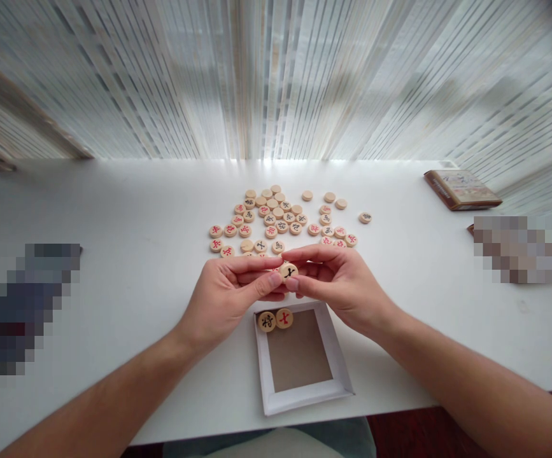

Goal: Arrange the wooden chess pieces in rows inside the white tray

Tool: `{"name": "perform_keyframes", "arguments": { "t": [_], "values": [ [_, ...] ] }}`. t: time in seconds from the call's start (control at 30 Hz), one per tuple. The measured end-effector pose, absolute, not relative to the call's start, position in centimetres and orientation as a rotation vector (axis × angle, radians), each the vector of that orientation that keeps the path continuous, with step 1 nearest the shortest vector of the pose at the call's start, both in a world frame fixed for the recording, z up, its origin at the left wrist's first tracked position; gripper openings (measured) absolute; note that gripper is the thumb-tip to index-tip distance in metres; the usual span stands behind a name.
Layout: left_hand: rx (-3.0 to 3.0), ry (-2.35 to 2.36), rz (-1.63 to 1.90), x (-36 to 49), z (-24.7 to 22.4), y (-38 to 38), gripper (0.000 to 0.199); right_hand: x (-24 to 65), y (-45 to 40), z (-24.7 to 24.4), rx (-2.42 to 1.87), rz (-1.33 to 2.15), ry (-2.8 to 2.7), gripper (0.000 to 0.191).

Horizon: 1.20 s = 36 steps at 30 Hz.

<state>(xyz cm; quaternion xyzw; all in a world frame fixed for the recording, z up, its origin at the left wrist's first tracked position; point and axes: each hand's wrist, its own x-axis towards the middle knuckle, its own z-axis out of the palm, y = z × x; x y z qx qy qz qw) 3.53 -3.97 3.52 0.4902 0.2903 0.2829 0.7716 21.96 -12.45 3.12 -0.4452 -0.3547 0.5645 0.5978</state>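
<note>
Between the fingertips of both hands is a round wooden Chinese chess piece [288,272] with a black character facing up. My left hand [237,280] pinches its left side, and my right hand [335,277] grips it from the right. Just below them on the table lies a shallow white box [342,356]. Two pieces sit in its far left corner: one with a black character [267,321] and one with a red character [284,319]. Beyond my hands, many loose chess pieces [282,226] are scattered, some showing red or black characters, others blank; my fingers hide a few.
The white table [137,210] stretches to a striped curtain [209,76] at the back. A boxed item with a brown edge [463,189] lies at the far right. Blurred-out objects lie at the left [22,312] and right [526,249] sides.
</note>
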Motion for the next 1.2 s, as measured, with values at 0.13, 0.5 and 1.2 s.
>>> {"name": "perform_keyframes", "arguments": {
  "t": [0.13,0.5,1.2],
  "values": [
    [1.096,0.633,0.564,3.6,3.8,-4.2,0.018,21.6,-12.4,3.3,-1.078,1.305,-0.775,0.039],
    [1.109,0.562,0.544,3.6,3.7,-4.1,0.024,21.9,-12.5,3.6,-1.081,1.224,-0.862,0.023],
    [1.02,0.662,0.578,3.4,3.5,-4.1,0.024,21.7,-12.6,3.7,-1.083,1.176,-0.912,0.045]
  ]
}}
